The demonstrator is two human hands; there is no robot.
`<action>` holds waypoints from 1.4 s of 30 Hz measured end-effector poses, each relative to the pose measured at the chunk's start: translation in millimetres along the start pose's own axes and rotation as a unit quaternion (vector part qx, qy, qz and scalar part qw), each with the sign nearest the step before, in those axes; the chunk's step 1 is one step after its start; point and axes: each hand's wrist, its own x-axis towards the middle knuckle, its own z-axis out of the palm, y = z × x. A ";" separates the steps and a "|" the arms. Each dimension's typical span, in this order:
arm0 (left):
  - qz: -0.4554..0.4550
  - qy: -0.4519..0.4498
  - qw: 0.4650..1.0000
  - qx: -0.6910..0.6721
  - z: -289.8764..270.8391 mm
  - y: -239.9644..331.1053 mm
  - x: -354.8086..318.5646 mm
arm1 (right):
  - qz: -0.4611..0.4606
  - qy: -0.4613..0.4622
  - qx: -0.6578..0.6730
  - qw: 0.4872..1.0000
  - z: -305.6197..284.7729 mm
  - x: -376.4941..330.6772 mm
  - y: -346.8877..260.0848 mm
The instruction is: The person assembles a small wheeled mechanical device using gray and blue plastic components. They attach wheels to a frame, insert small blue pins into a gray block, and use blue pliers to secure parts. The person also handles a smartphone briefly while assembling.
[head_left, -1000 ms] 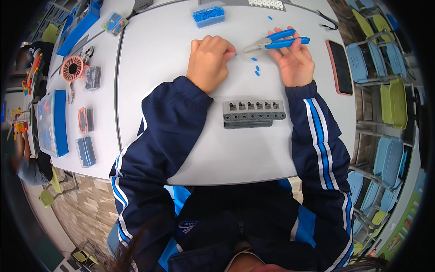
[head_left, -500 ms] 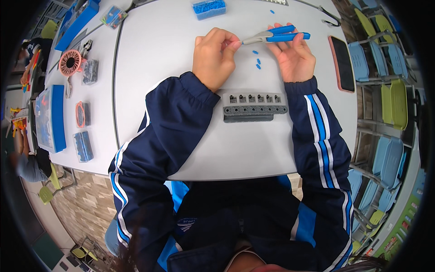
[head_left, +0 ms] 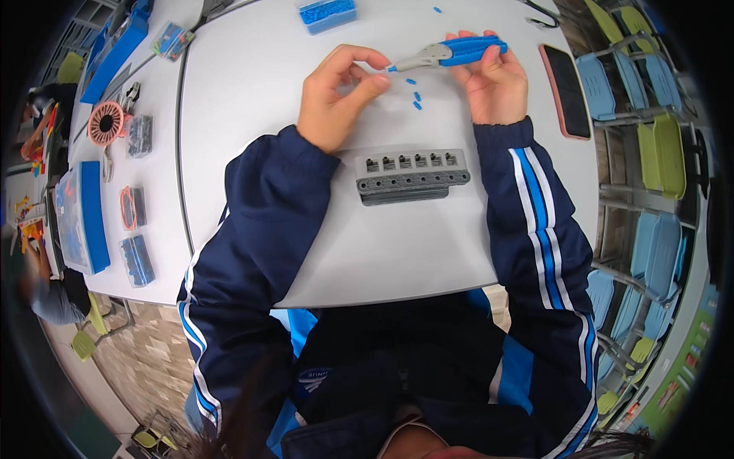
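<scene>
My right hand is closed around the blue handles of a pair of pliers, and the handles are pressed together. A small blue peg sits at the tip of the grey jaws. Beside that tip my left hand is open, thumb and forefinger apart. Several small blue pegs lie on the table below the pliers. Nearer to me rests a grey block assembly, with a row of square sockets on a light strip and a dark beam with round holes.
A tub of blue pieces stands at the far edge. A phone lies to the right. On the left are a pink fan, small boxes of parts and a large blue-edged case. A person sits beyond, far left.
The plier handles have closed together in my right hand. My left fingers have come apart from the peg, which now sits in the jaws. The whole view has shifted slightly.
</scene>
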 end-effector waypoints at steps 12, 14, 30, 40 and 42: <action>-0.041 -0.208 0.977 -0.023 2.5 75.7 -49.3 | -0.126 -0.294 -0.102 0.942 -10.9 -45.8 -133.8; -0.048 -0.123 0.990 -0.055 14.7 68.6 -59.5 | -0.110 -0.317 -0.127 0.933 -0.5 -43.6 -133.0; -0.045 -0.113 0.992 0.045 12.7 54.6 -68.9 | -0.056 -0.374 -0.231 0.897 10.2 -35.8 -135.6; -0.050 -0.105 0.991 0.064 11.9 58.7 -67.7 | -0.150 -0.390 -0.389 0.821 62.7 -48.9 -143.6; -0.036 -0.100 0.992 0.069 11.7 57.6 -67.9 | -0.153 -0.400 -0.394 0.813 64.1 -49.8 -143.3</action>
